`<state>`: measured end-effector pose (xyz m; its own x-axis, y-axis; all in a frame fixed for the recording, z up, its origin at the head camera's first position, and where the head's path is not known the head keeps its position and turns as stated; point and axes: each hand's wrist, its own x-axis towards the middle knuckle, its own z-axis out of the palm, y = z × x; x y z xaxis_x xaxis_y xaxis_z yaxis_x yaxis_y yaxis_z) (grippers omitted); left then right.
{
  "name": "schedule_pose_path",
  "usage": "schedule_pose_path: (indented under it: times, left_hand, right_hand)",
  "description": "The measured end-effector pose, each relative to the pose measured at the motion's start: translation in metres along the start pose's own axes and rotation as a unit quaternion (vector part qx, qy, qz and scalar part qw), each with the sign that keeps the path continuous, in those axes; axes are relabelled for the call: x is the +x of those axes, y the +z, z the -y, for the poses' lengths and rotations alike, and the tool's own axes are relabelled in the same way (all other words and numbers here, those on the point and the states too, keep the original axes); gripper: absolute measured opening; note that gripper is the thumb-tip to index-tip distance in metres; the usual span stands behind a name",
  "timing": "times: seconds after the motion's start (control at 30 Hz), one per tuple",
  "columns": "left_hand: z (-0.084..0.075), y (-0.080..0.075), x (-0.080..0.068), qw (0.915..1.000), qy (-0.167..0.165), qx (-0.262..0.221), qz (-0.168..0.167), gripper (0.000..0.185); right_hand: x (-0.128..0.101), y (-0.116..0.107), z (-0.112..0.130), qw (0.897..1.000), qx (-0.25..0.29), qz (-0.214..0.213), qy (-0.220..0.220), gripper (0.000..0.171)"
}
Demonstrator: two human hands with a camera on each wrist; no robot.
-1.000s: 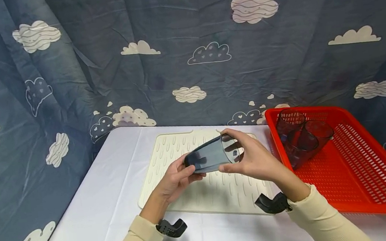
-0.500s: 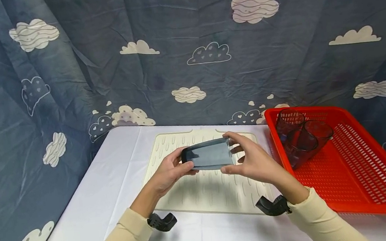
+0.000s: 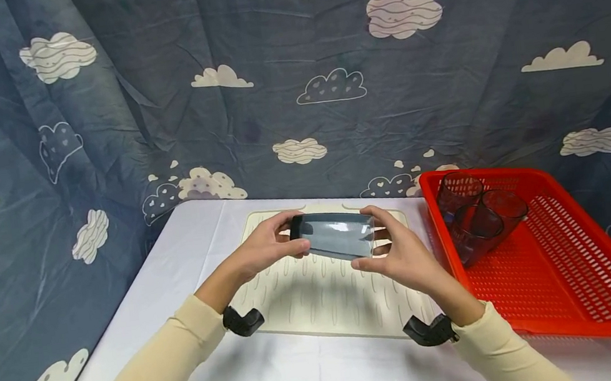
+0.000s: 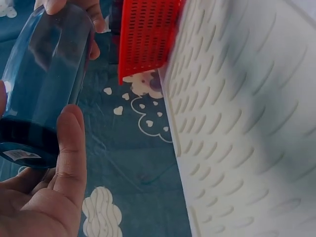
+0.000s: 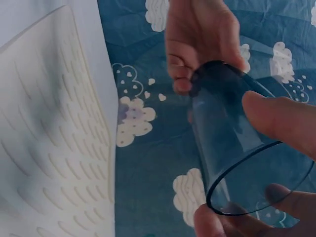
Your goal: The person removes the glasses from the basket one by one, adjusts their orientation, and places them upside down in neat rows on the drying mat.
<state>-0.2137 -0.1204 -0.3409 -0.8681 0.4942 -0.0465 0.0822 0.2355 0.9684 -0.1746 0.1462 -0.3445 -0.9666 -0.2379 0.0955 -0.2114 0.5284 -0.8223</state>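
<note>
A blue-tinted drinking glass lies on its side in the air over the cream drying mat. My left hand grips its dark, thick base, thumb toward me. At the other end my right hand holds the rim between thumb and fingers. In the left wrist view a small label shows on the underside of the glass, by the left hand. The right wrist view looks onto the open mouth of the glass, with right-hand fingers around the rim.
A red perforated plastic basket stands to the right of the mat. Inside its left end are 3 dark-tinted glasses. A white cloth covers the table, and a blue cloud-print curtain hangs behind and at the left.
The left hand has risen and shifted its hold along the base. The glass has turned from mouth-end-up to nearly level, mouth slightly lower. The right hand stays near the same place at the rim.
</note>
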Motion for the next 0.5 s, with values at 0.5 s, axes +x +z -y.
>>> schedule_pose_path:
  times: [0.5]
  left_hand:
    - [-0.02,-0.01,0.01,0.9934,-0.033,0.105,0.034,0.062]
  right_hand:
    - [0.004,0.016,-0.018,0.999,0.051,0.006,0.017,0.087]
